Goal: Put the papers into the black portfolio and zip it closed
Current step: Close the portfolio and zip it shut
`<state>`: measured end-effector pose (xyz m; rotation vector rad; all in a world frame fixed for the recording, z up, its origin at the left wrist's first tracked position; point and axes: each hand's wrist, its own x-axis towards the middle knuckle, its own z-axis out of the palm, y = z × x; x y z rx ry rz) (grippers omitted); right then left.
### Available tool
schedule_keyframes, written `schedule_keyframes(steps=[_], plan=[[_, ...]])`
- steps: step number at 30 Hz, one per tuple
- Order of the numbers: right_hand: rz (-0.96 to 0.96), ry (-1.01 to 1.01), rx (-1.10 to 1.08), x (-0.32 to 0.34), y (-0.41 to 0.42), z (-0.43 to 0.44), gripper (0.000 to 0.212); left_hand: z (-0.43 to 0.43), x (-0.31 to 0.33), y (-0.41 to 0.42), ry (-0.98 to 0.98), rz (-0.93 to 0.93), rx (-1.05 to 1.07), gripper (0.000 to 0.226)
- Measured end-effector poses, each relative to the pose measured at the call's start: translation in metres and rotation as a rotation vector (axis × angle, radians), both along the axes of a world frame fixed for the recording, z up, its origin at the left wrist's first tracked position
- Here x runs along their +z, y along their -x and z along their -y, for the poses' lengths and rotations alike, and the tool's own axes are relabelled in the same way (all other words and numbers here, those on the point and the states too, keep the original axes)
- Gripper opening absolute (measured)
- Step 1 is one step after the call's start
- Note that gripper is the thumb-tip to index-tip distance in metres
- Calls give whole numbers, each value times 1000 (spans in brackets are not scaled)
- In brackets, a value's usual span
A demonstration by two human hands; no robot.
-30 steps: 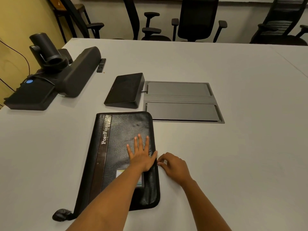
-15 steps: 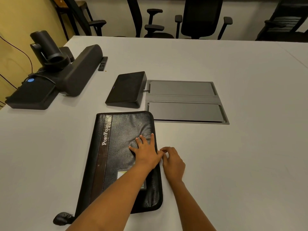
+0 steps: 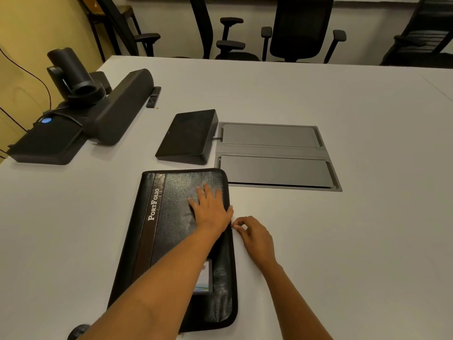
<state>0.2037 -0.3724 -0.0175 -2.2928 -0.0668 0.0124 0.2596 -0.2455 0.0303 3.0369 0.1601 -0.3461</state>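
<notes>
Office chairs (image 3: pixel 301 28) stand past the far edge of the white table (image 3: pixel 343 253); the black portfolio (image 3: pixel 171 217) lies shut towards its near edge. The left hand (image 3: pixel 210 212) presses flat on the cover, and the right hand (image 3: pixel 255 236) pinches the zip pull (image 3: pixel 232 225) at the right side. Rounding the far corner, the zip could snag or drag the portfolio. The papers are unseen, presumably inside; how far it's zipped, I can't tell.

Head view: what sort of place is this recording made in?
Most likely an office meeting room: a large white table with a flush cable hatch, black office chairs along its far side, and a conference camera with a speaker bar on the left.
</notes>
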Motion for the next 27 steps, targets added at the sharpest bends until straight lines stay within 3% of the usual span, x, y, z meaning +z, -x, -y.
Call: schedule_keyframes(steps=[7, 18, 24, 27], plan=[[18, 26, 14, -6, -7, 1, 19, 7, -2, -19, 79, -148, 169, 94], [-38, -51, -338, 1, -48, -25, 17, 6, 2, -9, 72, -137, 78, 91], [-80, -66, -207, 2, -63, -11, 17, 6, -6, -4, 92, -74, 97, 82], [-84, -115, -141, 3, -69, -5, 16, 5, -5, -18, 92, 30, -51, 76]])
